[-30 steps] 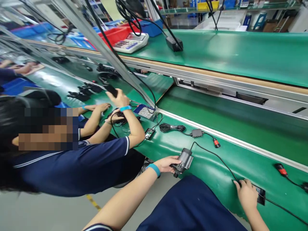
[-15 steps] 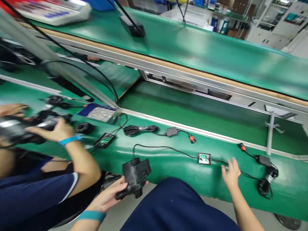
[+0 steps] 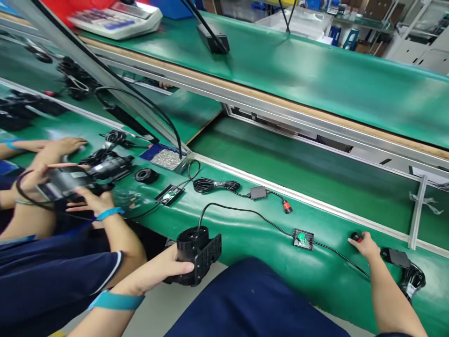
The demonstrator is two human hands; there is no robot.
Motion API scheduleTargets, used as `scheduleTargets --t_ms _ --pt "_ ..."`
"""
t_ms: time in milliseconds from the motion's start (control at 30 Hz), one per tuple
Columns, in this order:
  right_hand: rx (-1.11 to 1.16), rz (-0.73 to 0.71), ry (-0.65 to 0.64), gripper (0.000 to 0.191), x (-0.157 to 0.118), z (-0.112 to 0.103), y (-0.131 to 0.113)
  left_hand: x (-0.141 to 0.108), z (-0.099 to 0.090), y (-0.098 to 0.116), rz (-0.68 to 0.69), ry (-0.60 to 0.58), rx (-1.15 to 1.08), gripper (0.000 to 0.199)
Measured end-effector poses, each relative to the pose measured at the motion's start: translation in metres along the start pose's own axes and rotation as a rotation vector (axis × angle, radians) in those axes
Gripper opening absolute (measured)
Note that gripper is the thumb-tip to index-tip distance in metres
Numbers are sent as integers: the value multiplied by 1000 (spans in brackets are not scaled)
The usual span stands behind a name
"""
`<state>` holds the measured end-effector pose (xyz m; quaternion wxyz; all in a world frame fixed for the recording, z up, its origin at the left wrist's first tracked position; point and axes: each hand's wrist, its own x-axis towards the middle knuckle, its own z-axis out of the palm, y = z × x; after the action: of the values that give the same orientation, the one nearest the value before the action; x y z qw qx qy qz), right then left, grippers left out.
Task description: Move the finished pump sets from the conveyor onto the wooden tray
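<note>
My left hand [image 3: 171, 267] grips a black pump-like unit [image 3: 196, 255] over the table's front edge, its thumb across the near side. A black cable rises from the unit and runs right to a small open box [image 3: 303, 239] with a green circuit board inside. Another cable leaves that box and passes under my right forearm. At the right, my right hand [image 3: 368, 245] has its fingers closed around a black connector with a red ring [image 3: 357, 237]. Beside that wrist lie a dark cable module [image 3: 399, 258] and a coiled black cable [image 3: 414, 281].
A second cable coil [image 3: 216, 186] with a grey module [image 3: 257, 193] and an orange-ringed connector [image 3: 287, 206] lies along the rail. Left are a tray of small metal parts [image 3: 166, 159], a black ring [image 3: 146, 176] and a co-worker's hands [image 3: 96, 201] on another unit. A raised shelf [image 3: 298, 70] spans behind.
My right hand has moved right from above the cable and closed on the red-ringed connector. My left hand has turned the black unit, so its cable end faces up. The view has shifted.
</note>
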<state>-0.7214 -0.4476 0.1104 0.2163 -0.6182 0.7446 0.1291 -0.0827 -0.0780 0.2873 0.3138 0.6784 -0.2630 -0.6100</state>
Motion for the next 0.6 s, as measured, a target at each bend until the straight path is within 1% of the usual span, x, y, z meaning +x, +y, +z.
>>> scheduleTargets --t_ms 67,133,200,267,333,400,467,500,567,600 --pt "24 -89 -106 54 -16 12 -2 -2 1 0 8 -7 28 65" --pt "58 -206 -160 46 -38 26 -10 -1 7 3 16 19 89 62" --pt "91 -324 -180 48 -64 42 -28 4 17 11 33 16 119 64" --pt "123 -420 -214 53 -92 58 -56 12 28 23 83 -20 146 68" --pt "121 -489 -226 57 -117 73 -85 22 38 37 151 -48 225 67" --pt "52 -514 -153 59 -137 87 -109 29 44 50 209 -52 316 65" --pt "-20 -485 -52 58 -150 99 -124 33 47 60 248 -50 349 63" --pt "-31 -454 -37 56 -155 104 -129 34 46 63 260 -58 339 63" --pt "14 -408 -75 51 -161 114 -140 34 45 67 279 -75 303 63" --pt "56 -407 -101 49 -165 119 -147 34 43 68 287 -76 289 63"
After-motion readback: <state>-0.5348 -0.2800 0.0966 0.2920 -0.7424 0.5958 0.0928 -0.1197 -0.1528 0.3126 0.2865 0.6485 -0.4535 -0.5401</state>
